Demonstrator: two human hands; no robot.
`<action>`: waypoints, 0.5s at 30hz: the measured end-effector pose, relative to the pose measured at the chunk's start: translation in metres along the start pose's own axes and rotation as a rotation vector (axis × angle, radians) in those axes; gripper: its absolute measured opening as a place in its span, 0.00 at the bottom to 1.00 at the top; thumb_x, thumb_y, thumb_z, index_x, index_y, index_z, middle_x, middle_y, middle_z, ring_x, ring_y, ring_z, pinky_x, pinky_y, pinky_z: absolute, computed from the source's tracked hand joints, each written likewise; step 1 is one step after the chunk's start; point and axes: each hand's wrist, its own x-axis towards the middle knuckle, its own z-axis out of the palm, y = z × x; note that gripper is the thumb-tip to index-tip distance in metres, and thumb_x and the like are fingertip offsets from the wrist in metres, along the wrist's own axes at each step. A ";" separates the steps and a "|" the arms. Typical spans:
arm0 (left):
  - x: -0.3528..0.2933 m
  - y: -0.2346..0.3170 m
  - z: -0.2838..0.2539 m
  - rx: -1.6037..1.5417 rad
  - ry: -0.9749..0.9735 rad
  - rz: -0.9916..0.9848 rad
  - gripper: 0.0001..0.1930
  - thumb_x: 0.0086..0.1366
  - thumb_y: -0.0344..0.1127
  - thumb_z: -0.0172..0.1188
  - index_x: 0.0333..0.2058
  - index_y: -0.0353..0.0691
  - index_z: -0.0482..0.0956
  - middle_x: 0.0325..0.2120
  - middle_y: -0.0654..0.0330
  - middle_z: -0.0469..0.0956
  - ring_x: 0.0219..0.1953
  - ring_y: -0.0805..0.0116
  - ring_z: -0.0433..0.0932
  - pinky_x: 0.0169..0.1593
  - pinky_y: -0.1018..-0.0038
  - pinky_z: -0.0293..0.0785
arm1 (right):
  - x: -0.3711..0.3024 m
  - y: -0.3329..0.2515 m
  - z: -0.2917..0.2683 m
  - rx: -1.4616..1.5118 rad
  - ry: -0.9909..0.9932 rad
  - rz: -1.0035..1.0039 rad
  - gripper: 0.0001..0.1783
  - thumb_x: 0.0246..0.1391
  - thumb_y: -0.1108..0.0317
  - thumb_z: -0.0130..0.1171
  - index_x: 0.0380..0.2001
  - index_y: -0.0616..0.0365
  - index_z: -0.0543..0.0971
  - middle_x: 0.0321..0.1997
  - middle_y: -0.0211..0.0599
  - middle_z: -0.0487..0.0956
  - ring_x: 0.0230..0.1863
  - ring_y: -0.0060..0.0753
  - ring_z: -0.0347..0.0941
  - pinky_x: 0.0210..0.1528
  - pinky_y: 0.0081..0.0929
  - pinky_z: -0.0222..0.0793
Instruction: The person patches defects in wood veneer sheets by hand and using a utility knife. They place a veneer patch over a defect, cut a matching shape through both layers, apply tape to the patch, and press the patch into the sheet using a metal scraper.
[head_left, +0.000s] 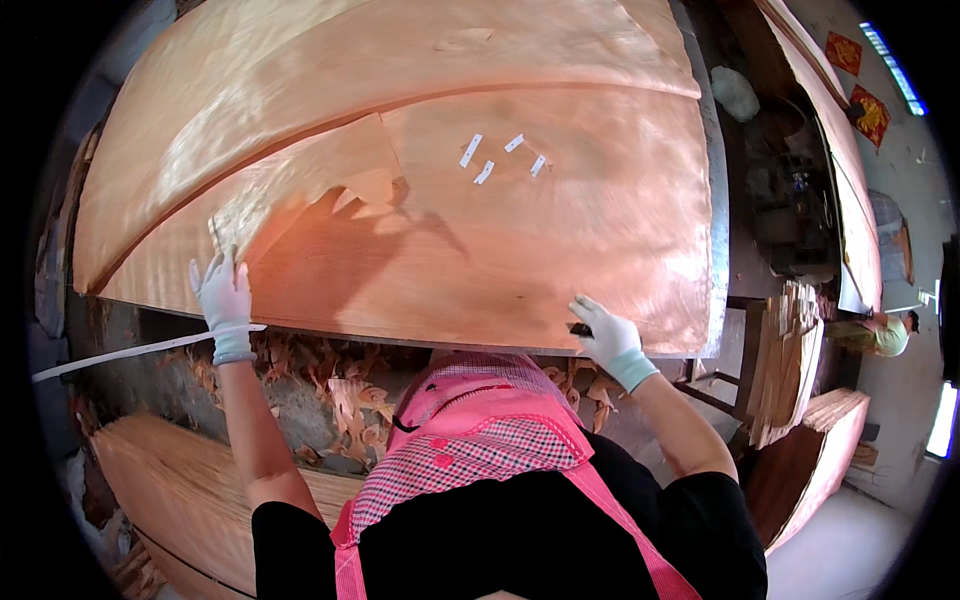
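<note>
A wide sheet of thin reddish wood veneer (560, 240) covers the workbench before me, with a jagged torn edge at its left part. My left hand (224, 298), in a white glove, is at the sheet's near left edge, fingers stretched and apart, fingertips by the torn flap (290, 195). A thin white strip (140, 350) runs past its wrist. At the near right edge my right hand (612, 338), also gloved, is closed round a small dark object (579, 329), mostly hidden by the fingers. Several short white tape pieces (471, 150) lie on the sheet.
Another veneer sheet (420, 50) lies across the far part, its edge curved. Veneer scraps (350, 410) litter the floor below the bench. Veneer stacks stand at lower left (180, 480) and right (810, 460). A person (880, 335) is in the far right background.
</note>
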 end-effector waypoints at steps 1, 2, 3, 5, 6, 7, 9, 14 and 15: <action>-0.001 0.001 -0.008 -0.067 0.043 -0.010 0.20 0.70 0.41 0.54 0.56 0.41 0.79 0.44 0.54 0.84 0.55 0.62 0.77 0.74 0.57 0.46 | -0.008 -0.002 0.006 -0.026 -0.031 0.014 0.34 0.51 0.63 0.64 0.63 0.43 0.72 0.70 0.32 0.69 0.52 0.46 0.79 0.50 0.40 0.77; 0.000 -0.005 -0.014 -0.087 0.049 -0.052 0.20 0.70 0.42 0.54 0.56 0.41 0.78 0.44 0.53 0.84 0.54 0.60 0.78 0.74 0.57 0.46 | -0.012 -0.005 0.011 -0.049 -0.060 0.023 0.35 0.50 0.62 0.65 0.64 0.43 0.71 0.71 0.31 0.67 0.51 0.46 0.79 0.49 0.41 0.78; 0.000 -0.012 -0.018 -0.109 0.055 -0.093 0.21 0.70 0.43 0.55 0.57 0.40 0.78 0.45 0.51 0.84 0.52 0.59 0.79 0.73 0.57 0.47 | -0.014 -0.006 0.018 -0.074 -0.048 0.019 0.37 0.49 0.62 0.66 0.64 0.42 0.70 0.73 0.30 0.64 0.49 0.45 0.80 0.47 0.42 0.78; 0.000 -0.023 -0.028 -0.206 0.075 -0.246 0.23 0.69 0.45 0.57 0.57 0.38 0.77 0.48 0.46 0.81 0.47 0.50 0.81 0.69 0.56 0.58 | -0.011 -0.013 0.022 -0.128 -0.075 0.047 0.37 0.49 0.62 0.67 0.65 0.42 0.70 0.73 0.30 0.64 0.49 0.44 0.80 0.46 0.41 0.78; -0.003 -0.037 -0.029 -0.214 0.122 -0.299 0.23 0.69 0.45 0.57 0.57 0.38 0.77 0.47 0.45 0.81 0.45 0.49 0.81 0.65 0.57 0.62 | -0.008 -0.018 0.021 -0.155 -0.088 0.053 0.37 0.49 0.62 0.67 0.65 0.42 0.70 0.73 0.30 0.64 0.49 0.44 0.81 0.46 0.41 0.78; -0.005 -0.057 -0.030 -0.220 0.168 -0.352 0.23 0.69 0.45 0.58 0.57 0.38 0.77 0.47 0.45 0.81 0.44 0.49 0.81 0.62 0.58 0.66 | -0.007 -0.022 0.019 -0.167 -0.089 0.045 0.36 0.49 0.62 0.66 0.64 0.42 0.71 0.73 0.30 0.65 0.49 0.43 0.81 0.46 0.41 0.79; -0.005 -0.063 -0.038 -0.398 0.229 -0.473 0.22 0.71 0.44 0.59 0.55 0.34 0.78 0.45 0.47 0.83 0.41 0.54 0.81 0.48 0.63 0.75 | -0.007 -0.026 0.014 -0.198 -0.090 0.053 0.33 0.49 0.63 0.66 0.62 0.43 0.72 0.72 0.31 0.66 0.48 0.43 0.81 0.45 0.41 0.79; -0.015 -0.076 -0.070 -0.865 0.433 -0.652 0.20 0.72 0.44 0.60 0.51 0.31 0.80 0.41 0.58 0.83 0.40 0.71 0.78 0.46 0.72 0.75 | -0.006 -0.016 0.013 -0.174 -0.078 -0.005 0.24 0.51 0.68 0.61 0.54 0.46 0.77 0.64 0.34 0.74 0.46 0.44 0.81 0.43 0.41 0.79; -0.013 -0.061 -0.085 -0.857 0.500 -0.649 0.20 0.72 0.45 0.60 0.50 0.31 0.80 0.41 0.58 0.84 0.40 0.72 0.78 0.46 0.72 0.76 | -0.003 -0.014 0.011 -0.170 -0.050 -0.007 0.23 0.51 0.69 0.59 0.53 0.46 0.78 0.61 0.36 0.77 0.45 0.45 0.81 0.43 0.42 0.79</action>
